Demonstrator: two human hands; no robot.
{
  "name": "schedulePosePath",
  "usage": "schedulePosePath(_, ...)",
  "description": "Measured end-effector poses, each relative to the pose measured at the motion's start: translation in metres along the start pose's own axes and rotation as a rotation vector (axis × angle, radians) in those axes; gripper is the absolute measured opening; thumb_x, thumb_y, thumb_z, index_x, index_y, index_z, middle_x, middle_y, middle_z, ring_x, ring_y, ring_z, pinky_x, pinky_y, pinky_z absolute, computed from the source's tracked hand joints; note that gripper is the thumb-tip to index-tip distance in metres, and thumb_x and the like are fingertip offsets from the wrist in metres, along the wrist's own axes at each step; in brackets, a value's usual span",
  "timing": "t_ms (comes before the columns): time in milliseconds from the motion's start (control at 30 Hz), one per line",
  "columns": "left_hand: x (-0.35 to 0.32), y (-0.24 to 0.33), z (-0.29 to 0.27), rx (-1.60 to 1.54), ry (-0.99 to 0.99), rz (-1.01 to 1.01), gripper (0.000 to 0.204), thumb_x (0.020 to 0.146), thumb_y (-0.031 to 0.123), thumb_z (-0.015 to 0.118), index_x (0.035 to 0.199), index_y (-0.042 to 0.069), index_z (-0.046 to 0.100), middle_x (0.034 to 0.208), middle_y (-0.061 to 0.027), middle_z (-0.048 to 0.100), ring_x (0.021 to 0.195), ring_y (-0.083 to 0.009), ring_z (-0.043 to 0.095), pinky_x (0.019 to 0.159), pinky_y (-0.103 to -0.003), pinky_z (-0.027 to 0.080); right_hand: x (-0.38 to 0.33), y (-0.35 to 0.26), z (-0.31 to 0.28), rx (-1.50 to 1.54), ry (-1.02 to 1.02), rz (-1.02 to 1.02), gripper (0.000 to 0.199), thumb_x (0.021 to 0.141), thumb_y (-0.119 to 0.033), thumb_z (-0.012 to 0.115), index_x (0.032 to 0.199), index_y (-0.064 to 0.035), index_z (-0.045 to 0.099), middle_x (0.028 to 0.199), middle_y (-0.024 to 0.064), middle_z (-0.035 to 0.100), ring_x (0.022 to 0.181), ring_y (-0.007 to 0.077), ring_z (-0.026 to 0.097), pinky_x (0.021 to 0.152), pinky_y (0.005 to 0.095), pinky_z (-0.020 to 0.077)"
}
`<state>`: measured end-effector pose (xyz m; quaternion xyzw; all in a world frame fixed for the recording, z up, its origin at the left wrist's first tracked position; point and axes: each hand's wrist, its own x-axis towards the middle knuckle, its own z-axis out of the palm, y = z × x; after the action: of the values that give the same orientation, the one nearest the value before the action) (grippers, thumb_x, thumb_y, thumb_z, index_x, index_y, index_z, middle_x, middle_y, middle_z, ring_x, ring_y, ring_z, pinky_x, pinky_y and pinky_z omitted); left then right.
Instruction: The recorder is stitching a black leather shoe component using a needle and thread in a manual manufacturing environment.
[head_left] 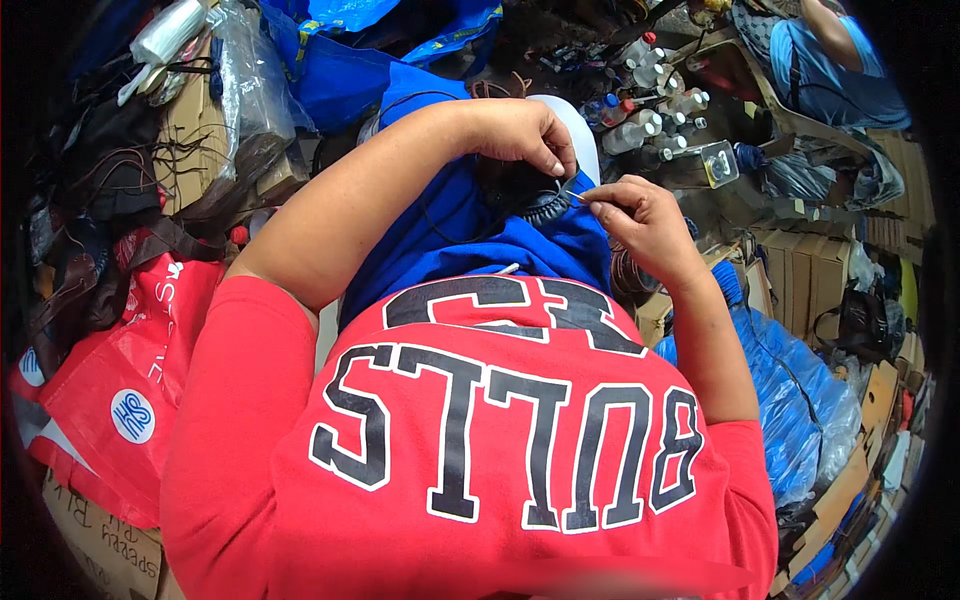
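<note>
On my lap, over blue shorts point(480, 255), lies a dark item, possibly a shoe, with a black ribbed edge point(545, 208); its outline blurs into shadow. My left hand point(525, 135) arches over its far side, thumb and fingers drawn together near the edge. Whatever they pinch is too small to make out. Close by on the right, my right hand point(640, 215) pinches a thin, short, pale pointed piece point(576, 196) between thumb and forefinger, its tip toward the ribbed edge. A black cord point(430, 222) loops leftward across the shorts.
Several plastic bottles point(650, 125) stand at the far right, near another person's blue clothing point(825, 75). A blue bag point(335, 60) lies ahead. Left are a red bag point(130, 380) and cardboard point(195, 150); right, blue plastic wrapping point(785, 390) and cardboard boxes point(805, 270).
</note>
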<state>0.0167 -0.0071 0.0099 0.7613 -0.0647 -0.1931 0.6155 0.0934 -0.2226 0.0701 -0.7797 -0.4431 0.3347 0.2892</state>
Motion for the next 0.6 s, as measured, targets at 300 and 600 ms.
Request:
schedulePosePath(300, 0.002, 0.000, 0.000, 0.009, 0.002, 0.002, 0.021, 0.080, 0.011, 0.065, 0.099, 0.000, 0.067, 0.091, -0.0057, 0.068, 0.085, -0.0118, 0.061, 0.082, -0.027, 0.046, -0.005, -0.007, 0.010, -0.204, 0.133, -0.047, 0.018, 0.076, -0.011, 0.062, 0.092, -0.0060, 0.069, 0.074, 0.0125, 0.059, 0.071, 0.0261, 0.060, 0.064, 0.0331, 0.0466)
schedulePosePath(600, 0.007, -0.008, 0.006, 0.161, -0.015, 0.140, 0.023, 0.078, 0.011, 0.066, 0.100, 0.003, 0.068, 0.090, -0.0069, 0.069, 0.084, -0.0150, 0.062, 0.081, -0.028, 0.046, 0.004, 0.030, 0.010, 0.030, 0.034, -0.088, 0.017, 0.083, -0.005, 0.059, 0.097, -0.0088, 0.068, 0.086, 0.0054, 0.055, 0.080, 0.0157, 0.055, 0.072, 0.0274, 0.0432)
